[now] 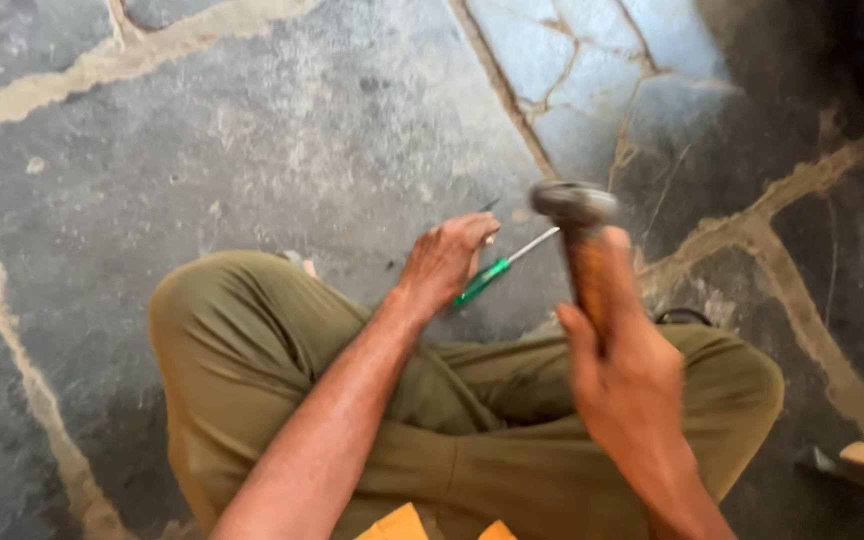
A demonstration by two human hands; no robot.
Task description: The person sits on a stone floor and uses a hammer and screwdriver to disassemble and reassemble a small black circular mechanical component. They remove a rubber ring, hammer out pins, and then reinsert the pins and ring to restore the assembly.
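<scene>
Head view shows a person sitting cross-legged on a stone floor (282, 130), in olive trousers (252, 340), with both bare arms reaching forward. The right hand (624, 372) is wrapped tight around the lower part of a hammer's (584, 250) wooden handle, the steel head up above the fist and blurred. A hammer like this looks top-heavy and stiff, its weight sitting in the head; the wood seems dry and easy to grip, and a hold low on the handle, as here, probably gives the most swing but less control. The right forearm rises from the lower edge of the picture, wrist cocked, the hammer tilted a little to the left over the knee. The left hand (444, 262) lies ahead and to the left of the hammer, palm down, fingers curled on the floor; whether they pinch something small beneath them cannot be told. Just beside its fingers, on the side toward the hammer, lies a screwdriver (500, 267) with a green handle and thin metal shaft, light and rigid by the look of it.
</scene>
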